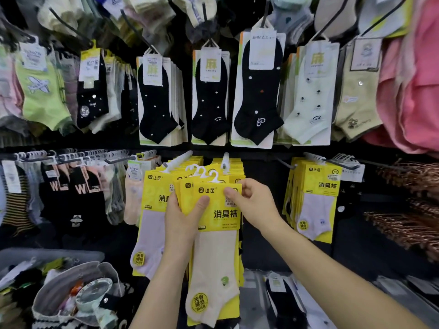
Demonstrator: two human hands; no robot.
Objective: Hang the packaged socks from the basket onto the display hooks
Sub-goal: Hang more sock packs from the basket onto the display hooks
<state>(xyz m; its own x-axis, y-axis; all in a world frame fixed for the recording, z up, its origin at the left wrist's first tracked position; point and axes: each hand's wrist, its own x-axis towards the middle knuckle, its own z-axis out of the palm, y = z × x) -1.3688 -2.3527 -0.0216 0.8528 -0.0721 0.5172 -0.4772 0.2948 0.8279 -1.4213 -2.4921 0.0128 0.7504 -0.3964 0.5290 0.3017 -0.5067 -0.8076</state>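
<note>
- Left hand (183, 217): centre of frame. Fingers are curled behind a fanned bunch of packs and the thumb lies flat on the front one.
- Right hand (254, 203): pinches the front pack's top right corner.
- Packs (221, 233): yellow cards with pale socks, several held together just below the hooks, not yet hung.
- Hangers (205, 173): white loops at the top of the bunch, staggered rather than lined up. Risk: only some catch the hook, and the rest drop once the grip loosens.
- Hook (225, 160): just above the bunch, loaded with yellow packs. Risk: little free length, by the look of it. A hard push could dislodge the hung stock, or a new pack could perch at the tip and slide off.
- Left hook (180, 159): close beside, holding like cards with lilac socks. Risk: colours get mixed if the bunch drifts left.
- Basket (35, 254): lower left, well apart. A dropped pack would likely miss it.
</note>
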